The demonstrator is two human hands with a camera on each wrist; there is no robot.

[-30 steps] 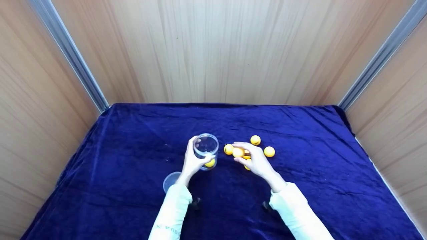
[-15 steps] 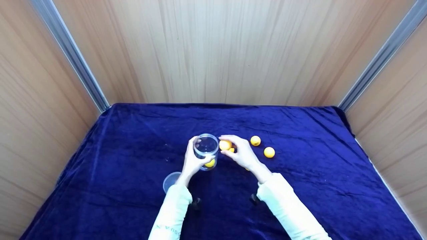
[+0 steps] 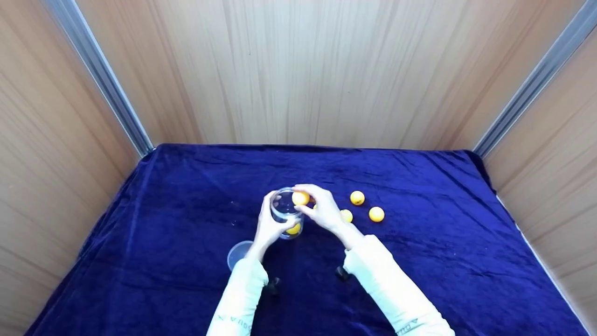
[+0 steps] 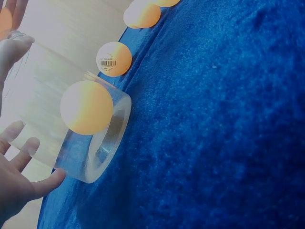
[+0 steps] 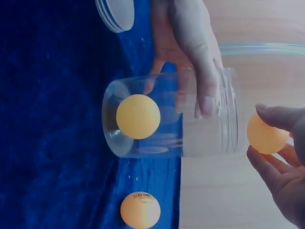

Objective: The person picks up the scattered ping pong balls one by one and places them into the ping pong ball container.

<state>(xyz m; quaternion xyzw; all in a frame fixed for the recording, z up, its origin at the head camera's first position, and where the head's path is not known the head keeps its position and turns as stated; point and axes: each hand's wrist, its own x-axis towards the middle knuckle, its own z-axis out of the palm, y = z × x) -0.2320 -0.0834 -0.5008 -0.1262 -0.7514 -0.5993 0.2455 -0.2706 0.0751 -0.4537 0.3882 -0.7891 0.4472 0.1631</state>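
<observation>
My left hand (image 3: 270,226) grips a clear plastic jar (image 5: 169,138) that stands upright on the cloth, thumb and fingers around its side. Inside, at the bottom, lies one orange ping-pong ball (image 5: 138,117). Between thumb and fingertips my right hand (image 3: 322,210) pinches another ping-pong ball (image 3: 301,198), held just above the right side of the jar's open mouth. Beside the jar, a printed ping-pong ball (image 4: 114,59) rests on the cloth, mostly behind my right hand in the head view.
Further right lie more ping-pong balls: one at the back (image 3: 357,198), one on the right (image 3: 376,214) and one near my right wrist (image 3: 346,215). A round translucent lid (image 3: 239,255) lies by my left forearm. Dark blue velvet cloth (image 3: 186,210) covers the table, with wooden panels around it.
My right hand has carried the pinched ball leftward from the group of balls to the jar's mouth. My left hand and the jar have stayed in place.
</observation>
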